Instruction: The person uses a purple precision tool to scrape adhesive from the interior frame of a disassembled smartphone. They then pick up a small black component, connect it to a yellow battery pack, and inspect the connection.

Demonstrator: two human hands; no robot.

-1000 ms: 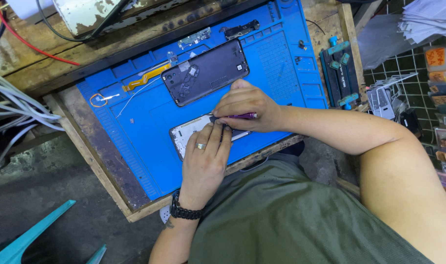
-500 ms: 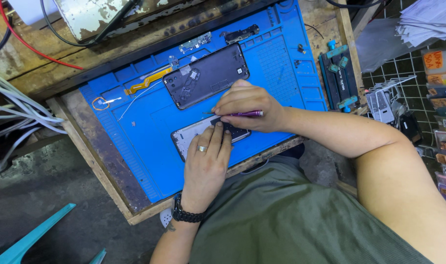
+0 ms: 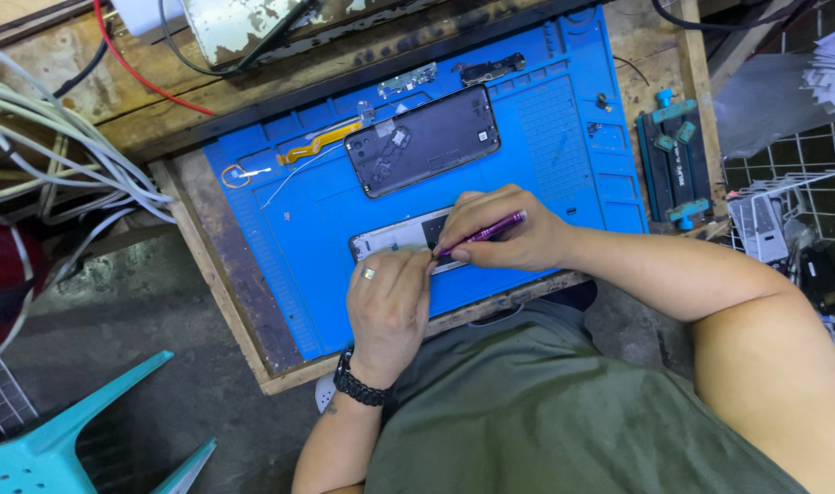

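Note:
On a blue work mat (image 3: 299, 238) lies an opened phone body (image 3: 390, 241), white inside, near the front edge. My left hand (image 3: 387, 306), with a ring and a black wristwatch, presses down on its near side. My right hand (image 3: 504, 230) holds a thin purple tool (image 3: 491, 229) like a pen, its tip down on the phone body between both hands. Further back on the mat rests a dark phone panel (image 3: 424, 139), with an orange flex cable (image 3: 312, 146) and small parts (image 3: 406, 80) beside it.
The mat sits on a worn wooden bench (image 3: 216, 265). A blue clamp fixture (image 3: 674, 165) stands at the right. White cables (image 3: 61, 155) and a red wire (image 3: 134, 64) run at the left and back. A teal plastic chair (image 3: 61, 439) is at lower left.
My hands and the tool stay on the phone body with only slight shifts. The camera view has drifted a little, so everything sits slightly lower in frame.

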